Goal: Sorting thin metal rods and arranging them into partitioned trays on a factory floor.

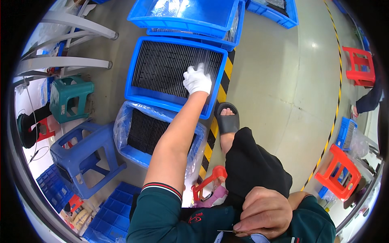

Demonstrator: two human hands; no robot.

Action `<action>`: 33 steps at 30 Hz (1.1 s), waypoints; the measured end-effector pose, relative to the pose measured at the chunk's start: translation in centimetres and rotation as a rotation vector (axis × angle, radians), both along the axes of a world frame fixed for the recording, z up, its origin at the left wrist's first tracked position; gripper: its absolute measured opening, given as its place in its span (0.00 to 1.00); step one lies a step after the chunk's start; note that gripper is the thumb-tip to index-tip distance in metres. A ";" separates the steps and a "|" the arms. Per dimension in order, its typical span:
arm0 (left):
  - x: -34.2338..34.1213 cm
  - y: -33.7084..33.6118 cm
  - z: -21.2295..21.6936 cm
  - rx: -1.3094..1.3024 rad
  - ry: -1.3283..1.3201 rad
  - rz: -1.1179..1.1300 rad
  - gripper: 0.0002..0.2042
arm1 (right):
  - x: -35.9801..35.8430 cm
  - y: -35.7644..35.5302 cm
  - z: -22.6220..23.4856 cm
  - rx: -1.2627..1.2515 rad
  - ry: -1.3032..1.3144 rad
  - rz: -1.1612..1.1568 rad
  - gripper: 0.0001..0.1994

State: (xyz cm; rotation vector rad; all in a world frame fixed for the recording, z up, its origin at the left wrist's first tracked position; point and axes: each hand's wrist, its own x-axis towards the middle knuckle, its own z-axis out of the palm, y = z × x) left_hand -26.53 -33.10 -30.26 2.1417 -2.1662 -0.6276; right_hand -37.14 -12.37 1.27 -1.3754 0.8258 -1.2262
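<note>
- Bare and curled in against your chest, your right hand (pixel 263 212) is closing its fingers (pixel 253 227) around something thin and pale at the very bottom of the view; it looks like a small strip or needle, but you cannot tell which from here.
- Your dark green sleeve (pixel 162 210) is running up from the lower edge, and your left forearm is stretching well forward over the floor.
- Just under that forearm, a blue bin wrapped in clear plastic (pixel 133 133) is sitting on the floor, filled with dark ribbed parts.
- Beside it on your left, a blue plastic stool (pixel 87 156) is standing upright, with a green stool (pixel 69 97) further off.
- Your foot in a black slipper (pixel 227 121) is resting on the yellow-and-black floor stripe (pixel 221 93).
- Your left hand (pixel 197 79), wearing a white glove, is pressing down with fingers spread on the rows of black ribbed parts (pixel 162 67) at the near right corner of the open blue tray (pixel 133 93).
- Beyond that tray, more blue trays (pixel 182 18) are lying stacked.
</note>
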 end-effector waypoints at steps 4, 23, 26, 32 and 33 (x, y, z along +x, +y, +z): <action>0.1 0.3 -0.1 -0.024 -0.056 -0.021 0.24 | 0.1 -0.1 -0.1 0.006 -0.007 0.006 0.07; 2.9 -2.0 -2.7 -0.186 -0.054 -0.116 0.14 | 0.2 0.0 -0.1 0.014 -0.023 0.021 0.08; 2.9 -2.3 -1.8 -0.133 -0.028 -0.031 0.14 | 0.2 0.0 -0.1 0.022 -0.018 0.019 0.08; 4.1 -2.6 -1.7 -0.110 -0.014 0.080 0.14 | 0.2 -0.1 -0.1 0.025 -0.024 0.017 0.09; 3.9 -2.5 -1.7 -0.107 -0.006 0.087 0.14 | 0.2 -0.1 -0.1 0.024 -0.027 0.017 0.09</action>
